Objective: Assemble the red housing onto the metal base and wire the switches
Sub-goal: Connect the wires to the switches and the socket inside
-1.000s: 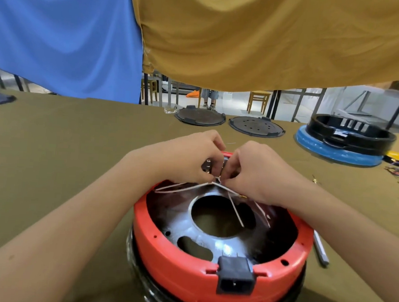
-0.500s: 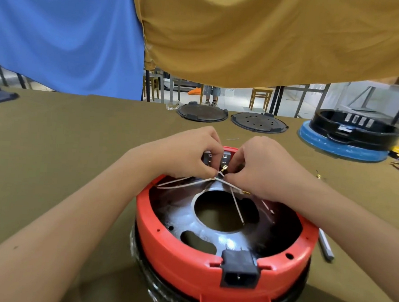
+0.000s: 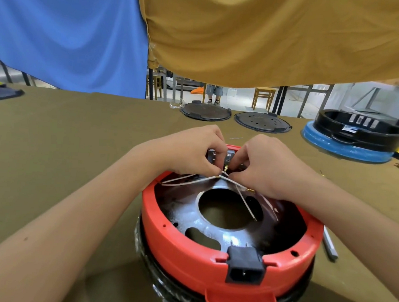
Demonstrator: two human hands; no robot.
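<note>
In the head view the red housing (image 3: pixel 187 250) sits over the metal base (image 3: pixel 212 224) on the olive worktop (image 3: pixel 65 154), just in front of the person. At its far rim the left hand (image 3: pixel 194 150) and right hand (image 3: pixel 267 164) both pinch thin white wires (image 3: pixel 192 182) beside the switches (image 3: pixel 229 155).

Both the left hand (image 3: pixel 193 151) and right hand (image 3: pixel 266 165) pinch white wires (image 3: pixel 192 180) at the switches (image 3: pixel 219 155) on the red housing's (image 3: pixel 187 250) far rim; metal base (image 3: pixel 212 224) inside.
</note>
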